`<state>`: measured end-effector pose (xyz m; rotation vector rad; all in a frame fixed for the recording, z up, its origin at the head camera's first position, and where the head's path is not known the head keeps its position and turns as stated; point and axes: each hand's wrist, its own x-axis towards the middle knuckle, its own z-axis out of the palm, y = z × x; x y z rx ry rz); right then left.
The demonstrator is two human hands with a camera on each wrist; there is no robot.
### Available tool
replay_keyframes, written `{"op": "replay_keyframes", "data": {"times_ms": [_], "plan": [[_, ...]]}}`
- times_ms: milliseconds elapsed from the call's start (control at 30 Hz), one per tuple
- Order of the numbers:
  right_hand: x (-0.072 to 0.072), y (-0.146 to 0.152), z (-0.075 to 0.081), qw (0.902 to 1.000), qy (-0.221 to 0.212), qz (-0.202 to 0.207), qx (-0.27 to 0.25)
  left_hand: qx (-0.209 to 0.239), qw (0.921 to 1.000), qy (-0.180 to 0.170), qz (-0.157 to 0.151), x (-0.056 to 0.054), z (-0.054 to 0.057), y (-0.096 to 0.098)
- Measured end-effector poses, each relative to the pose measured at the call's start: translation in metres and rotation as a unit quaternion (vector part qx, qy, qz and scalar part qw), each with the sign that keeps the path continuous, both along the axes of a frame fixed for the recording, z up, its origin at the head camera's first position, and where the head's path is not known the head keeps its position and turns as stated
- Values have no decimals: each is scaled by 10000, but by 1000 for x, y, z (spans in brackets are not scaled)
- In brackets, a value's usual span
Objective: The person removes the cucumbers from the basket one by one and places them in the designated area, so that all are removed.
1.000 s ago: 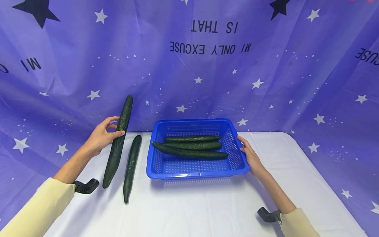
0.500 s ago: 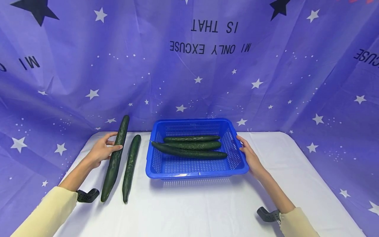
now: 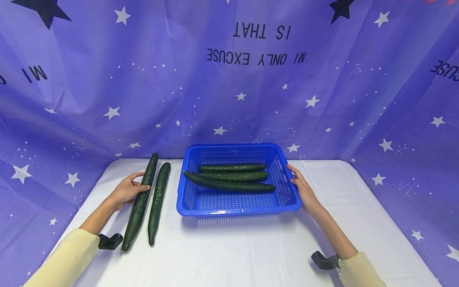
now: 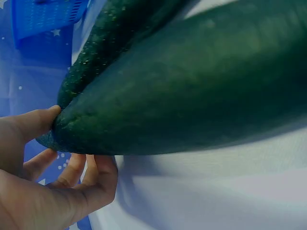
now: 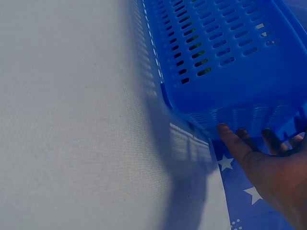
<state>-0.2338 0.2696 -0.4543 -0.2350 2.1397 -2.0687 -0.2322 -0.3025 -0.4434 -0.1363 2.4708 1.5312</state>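
Observation:
My left hand (image 3: 125, 192) pinches a long dark green cucumber (image 3: 138, 213) between thumb and fingers. That cucumber lies lengthwise at the table's left side. Just right of it is a second cucumber (image 3: 158, 205), lying on the white cloth. In the left wrist view the thumb presses on the held cucumber (image 4: 192, 86) near its far end, with the fingers below. My right hand (image 3: 306, 195) holds the right end of a blue plastic basket (image 3: 236, 211). Three cucumbers (image 3: 229, 185) lie crosswise inside it. In the right wrist view the fingertips are partly hidden against the basket wall (image 5: 254, 88).
A white cloth (image 3: 233, 255) covers the table. Behind and beside it hangs a purple curtain (image 3: 201, 99) with stars and upside-down lettering. Each wrist wears a black camera mount, the left one (image 3: 110, 241) close to the held cucumber's near end.
My left hand has lowered the cucumber from the air down to the table, beside the other loose cucumber. The right hand and the basket have stayed in place.

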Motion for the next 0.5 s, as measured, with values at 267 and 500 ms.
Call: {"op": "replay_keyframes", "data": {"times_ms": [267,500], "plan": [[0,0,-1,10000,45,45,-20,-169,9997,-159,-52,-2,-8,2],[0,1,-1,9999,113,36,30,-347,9991,-220,-38,-3,-9,3]]}}
